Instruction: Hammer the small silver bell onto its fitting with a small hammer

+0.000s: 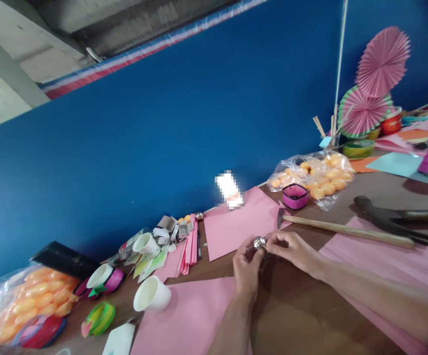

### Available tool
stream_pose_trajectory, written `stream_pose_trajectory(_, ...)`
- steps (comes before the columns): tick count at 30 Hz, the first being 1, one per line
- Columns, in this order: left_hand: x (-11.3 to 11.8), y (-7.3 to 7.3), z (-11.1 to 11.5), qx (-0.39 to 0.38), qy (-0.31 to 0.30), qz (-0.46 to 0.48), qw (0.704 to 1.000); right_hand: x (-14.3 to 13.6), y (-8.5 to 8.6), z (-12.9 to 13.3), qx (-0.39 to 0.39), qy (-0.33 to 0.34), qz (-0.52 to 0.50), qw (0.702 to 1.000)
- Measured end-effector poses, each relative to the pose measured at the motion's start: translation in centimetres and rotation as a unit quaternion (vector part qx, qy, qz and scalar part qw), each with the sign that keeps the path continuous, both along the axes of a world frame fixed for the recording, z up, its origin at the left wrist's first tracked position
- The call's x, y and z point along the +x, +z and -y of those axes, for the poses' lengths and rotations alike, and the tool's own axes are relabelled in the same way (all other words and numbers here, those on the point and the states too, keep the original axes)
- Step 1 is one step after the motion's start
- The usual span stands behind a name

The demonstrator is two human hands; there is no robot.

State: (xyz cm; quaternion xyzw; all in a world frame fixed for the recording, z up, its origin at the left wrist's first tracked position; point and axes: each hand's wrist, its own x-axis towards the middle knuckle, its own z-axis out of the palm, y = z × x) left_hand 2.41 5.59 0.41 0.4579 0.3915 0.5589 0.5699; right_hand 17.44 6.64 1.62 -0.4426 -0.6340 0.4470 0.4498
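Observation:
A small shiny silver ball [259, 242] is held between both hands above the brown table [298, 301]. My left hand [246, 268] has its thumb and fingers closed round the ball's left and lower side. From the right, my right hand [291, 249] pinches at the ball's edge with thumb and forefinger. Something thin and dark shows by the fingers, too small to make out. Pink paper [232, 229] lies just beyond the hands, and another pink sheet [187, 315] lies at the left.
A wooden-handled hammer [339, 228] and a dark claw hammer [379, 214] lie at the right. Bags of orange plastic eggs [328, 175] stand at the back right and far left. A white cup [152, 294] is at the left. A blue wall [162, 123] rises behind.

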Motion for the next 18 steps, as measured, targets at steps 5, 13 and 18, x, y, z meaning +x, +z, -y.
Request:
stream_pose_trajectory(5,0.0,0.0,0.0,0.007,0.012,-0.016,1.000,0.0,-0.3,-0.1,-0.018,-0.005,-0.006,1.000)
stream_pose_trajectory(13,0.1,0.1,0.1,-0.003,0.011,-0.006,1.000,0.0,0.0,-0.1,-0.013,0.020,-0.024,0.999)
stream_pose_trajectory(18,0.0,0.0,0.0,-0.005,0.002,0.005,1.000,-0.1,0.7,0.1,-0.016,0.027,-0.028,0.999)
